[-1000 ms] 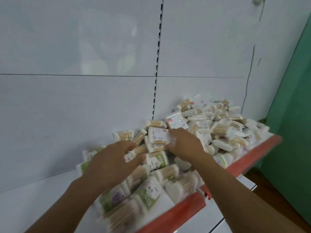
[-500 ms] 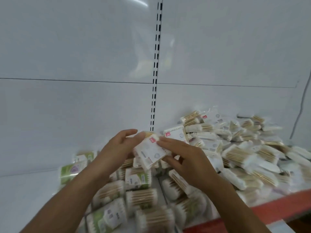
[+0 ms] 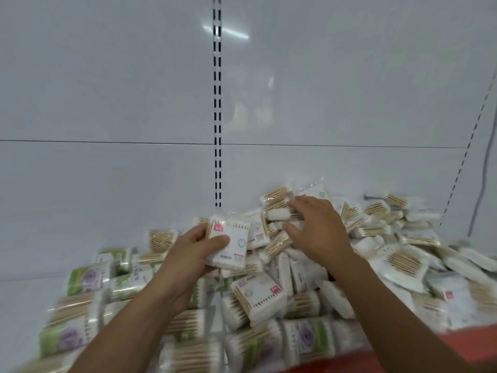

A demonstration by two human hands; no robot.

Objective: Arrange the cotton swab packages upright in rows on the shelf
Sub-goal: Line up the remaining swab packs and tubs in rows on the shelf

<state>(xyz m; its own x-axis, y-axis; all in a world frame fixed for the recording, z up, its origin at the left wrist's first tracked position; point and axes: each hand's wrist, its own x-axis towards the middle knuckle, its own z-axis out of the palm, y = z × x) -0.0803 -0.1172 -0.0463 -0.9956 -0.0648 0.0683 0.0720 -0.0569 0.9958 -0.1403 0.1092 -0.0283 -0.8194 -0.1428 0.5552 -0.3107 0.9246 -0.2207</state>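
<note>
A loose heap of cotton swab packages [image 3: 398, 254] covers the white shelf [image 3: 21, 297], most lying flat or tilted. My left hand [image 3: 188, 254] grips one white package with a red label [image 3: 231, 243], held upright above the heap, thumb across its front. My right hand [image 3: 314, 232] reaches over the back of the heap with fingers spread and slightly bent, touching packages [image 3: 277, 211] there; it holds nothing. Green-labelled packages [image 3: 83, 278] lie at the left and front.
The white back panel [image 3: 107, 103] rises behind the shelf, with a slotted upright [image 3: 217, 103] in the middle. A red shelf edge strip [image 3: 403, 354] runs along the front right. Bare shelf shows at the far left.
My right hand let go of the white package and moved right and back onto the heap. My left hand now holds that package alone. The camera view shifted right.
</note>
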